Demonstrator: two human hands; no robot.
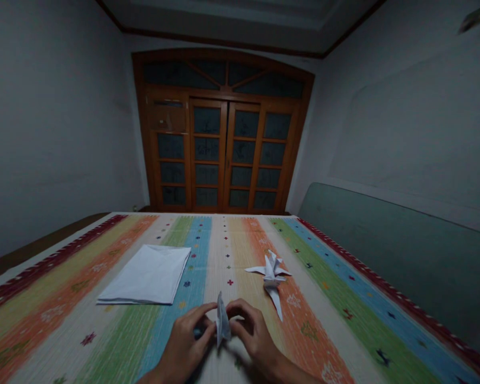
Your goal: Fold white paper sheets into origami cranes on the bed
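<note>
Both hands sit low in the frame at about 6 o'clock, close together and narrowly closed: the left hand [186,335] and the right hand [255,332] hold a narrow folded white paper piece [223,322] upright between them; the fingers of the left hand [205,314] press on its left side, and the fingers of the right hand [236,314] press on its right side; its pointed tip stands up toward 12 o'clock, and its lower end reaches just below the fingers; the shadows of the hands fall on a striped woven mat [220,250] beneath them, which has bands of orange, green, blue and cream with small stitched motifs; at about 1 o'clock from the hands, a white origami bird [271,276] lies on the orange band, well clear of the fingers, with its wings spread and a long point aimed toward 5 o'clock; at about 10 o'clock, a flat folded white paper sheet [146,274] rests across the mat's orange, green and blue bands; beyond the mat at 12 o'clock stands a wooden glazed double door [220,154]; a green padded panel [384,266] runs along the mat's far right edge at 2 o'clock.
</note>
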